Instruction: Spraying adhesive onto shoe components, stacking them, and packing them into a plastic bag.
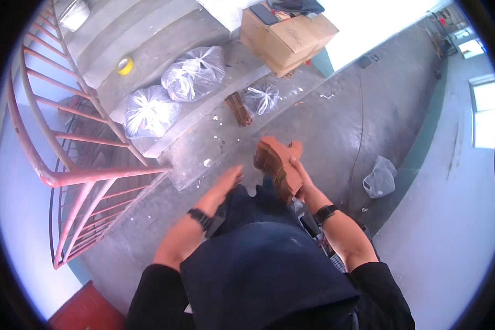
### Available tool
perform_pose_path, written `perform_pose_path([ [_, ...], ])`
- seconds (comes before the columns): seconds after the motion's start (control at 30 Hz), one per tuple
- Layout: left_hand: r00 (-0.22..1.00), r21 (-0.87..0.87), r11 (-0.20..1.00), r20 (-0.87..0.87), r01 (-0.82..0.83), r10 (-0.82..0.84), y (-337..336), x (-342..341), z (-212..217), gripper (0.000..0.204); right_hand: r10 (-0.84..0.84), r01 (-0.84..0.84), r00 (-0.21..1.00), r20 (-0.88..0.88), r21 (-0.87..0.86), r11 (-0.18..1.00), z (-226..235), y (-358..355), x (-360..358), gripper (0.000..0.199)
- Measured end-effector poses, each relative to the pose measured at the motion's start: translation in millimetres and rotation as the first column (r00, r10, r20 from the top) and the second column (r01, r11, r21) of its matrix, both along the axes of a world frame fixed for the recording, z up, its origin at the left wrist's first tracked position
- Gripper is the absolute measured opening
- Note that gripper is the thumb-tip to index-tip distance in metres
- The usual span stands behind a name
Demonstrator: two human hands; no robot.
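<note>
My right hand (307,186) is closed round a bundle of orange-brown flat pieces (280,165), stacked and bound with a thin band. The pieces have uneven outlines; their material I cannot make out. My left hand (226,184) is apart from the bundle, to its left, with nothing seen in it. Its fingers stretch toward the bundle and are slightly blurred. A dark cloth like an apron (264,236) covers my front between the arms. Beyond the bundle, a tied brown bundle of strips (238,109) lies on the floor beside a small clear plastic bag (262,98).
Two filled, knotted plastic bags (193,74) rest on the steps, near a yellow tape roll (125,66). A cardboard box (287,39) carries a phone (263,14). A red railing (93,175) stands at left. A crumpled clear bag (380,177) lies at right.
</note>
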State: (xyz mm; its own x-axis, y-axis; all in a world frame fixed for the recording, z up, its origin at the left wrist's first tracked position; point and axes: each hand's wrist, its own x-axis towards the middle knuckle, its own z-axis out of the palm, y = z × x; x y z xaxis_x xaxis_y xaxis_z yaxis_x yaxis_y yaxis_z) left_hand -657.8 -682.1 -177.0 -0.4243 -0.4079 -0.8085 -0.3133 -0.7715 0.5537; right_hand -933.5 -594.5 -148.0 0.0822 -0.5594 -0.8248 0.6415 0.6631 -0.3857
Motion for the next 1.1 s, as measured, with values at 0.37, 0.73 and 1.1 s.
perform_pose_path([
  [0.37,0.491,-0.024,0.735,0.728,-0.678,0.478,234,205,-16,0.038,0.475,-0.593,0.754,-0.453,-0.159,0.79,-105,-159,-19,0.112],
  [0.73,0.8,-0.484,0.724,0.579,0.491,-0.156,212,53,-67,0.04,0.68,-0.924,-0.055,-0.731,0.295,0.243,-156,-119,-168,0.069],
  [1.1,0.947,-0.501,0.846,0.321,0.183,-0.015,-129,108,-210,0.034,0.253,-0.004,0.72,-0.646,0.36,0.933,-45,32,-294,0.041],
])
